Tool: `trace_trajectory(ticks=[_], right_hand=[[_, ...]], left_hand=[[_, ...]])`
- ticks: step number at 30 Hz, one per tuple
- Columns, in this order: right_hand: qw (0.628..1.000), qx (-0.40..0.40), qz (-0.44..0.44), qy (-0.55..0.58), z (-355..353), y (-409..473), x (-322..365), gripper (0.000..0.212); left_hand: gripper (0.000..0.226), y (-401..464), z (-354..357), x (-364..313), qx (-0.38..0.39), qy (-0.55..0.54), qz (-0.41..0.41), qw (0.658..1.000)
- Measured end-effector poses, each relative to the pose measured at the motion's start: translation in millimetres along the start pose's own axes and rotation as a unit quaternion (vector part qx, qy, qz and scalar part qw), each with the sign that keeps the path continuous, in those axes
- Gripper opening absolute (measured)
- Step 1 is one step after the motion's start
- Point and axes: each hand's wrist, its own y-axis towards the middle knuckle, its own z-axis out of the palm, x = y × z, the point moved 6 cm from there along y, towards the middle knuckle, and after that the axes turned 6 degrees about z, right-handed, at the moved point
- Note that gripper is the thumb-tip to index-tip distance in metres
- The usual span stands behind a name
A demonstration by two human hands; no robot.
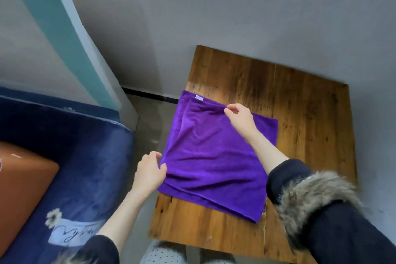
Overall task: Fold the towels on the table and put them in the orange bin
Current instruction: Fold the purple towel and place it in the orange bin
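Left hand [151,170] pinches towel [214,156] left edge, frame centre; right hand [240,117] pinches far edge. Align edges before creasing flat on counter [300,103].

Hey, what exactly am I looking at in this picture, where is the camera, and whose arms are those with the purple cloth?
There is no machine here. The single picture comes from a camera worn on a person's head, looking down at their own arms. A purple cloth towel, already doubled over, lies on a brown wooden table. The left hand pinches the towel's near left edge, and the right hand pinches its far edge. To the left, an orange bin sits on a dark blue sofa, only partly in view.
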Motion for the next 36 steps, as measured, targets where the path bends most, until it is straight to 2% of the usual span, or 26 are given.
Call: trace_trajectory(ticks=[3, 6, 10, 14, 20, 26, 31, 36], right_hand=[[0.981, 0.018, -0.032, -0.188, 7, 7, -40, 0.042], [0.938, 0.053, -0.039, -0.341, 13, 17, -79, 0.053], [0.897, 0.114, -0.023, -0.427, 16, 22, -118, 0.062], [0.897, 0.093, -0.040, -0.431, 10, 21, -140, 0.064], [0.914, 0.052, 0.027, -0.402, -13, 7, -176, 0.068], [0.904, 0.014, 0.118, -0.411, -42, -34, -226, 0.076], [0.919, 0.047, 0.189, -0.344, -56, -74, -263, 0.064], [0.912, 0.142, 0.228, -0.309, -59, -112, -312, 0.054]], left_hand=[[0.032, -4, 22, -8, -0.010, 0.031, 0.066, 0.997], [0.038, -10, 57, -22, 0.036, 0.045, 0.142, 0.988], [0.054, -16, 105, -19, 0.120, 0.115, 0.153, 0.974], [0.062, -15, 130, -16, 0.131, 0.176, 0.149, 0.964], [0.070, 6, 149, -32, 0.164, 0.246, 0.147, 0.944], [0.042, 36, 150, -82, 0.144, 0.258, 0.204, 0.933], [0.034, 40, 175, -127, 0.176, 0.309, 0.255, 0.899], [0.027, 19, 202, -140, 0.209, 0.315, 0.314, 0.871]])
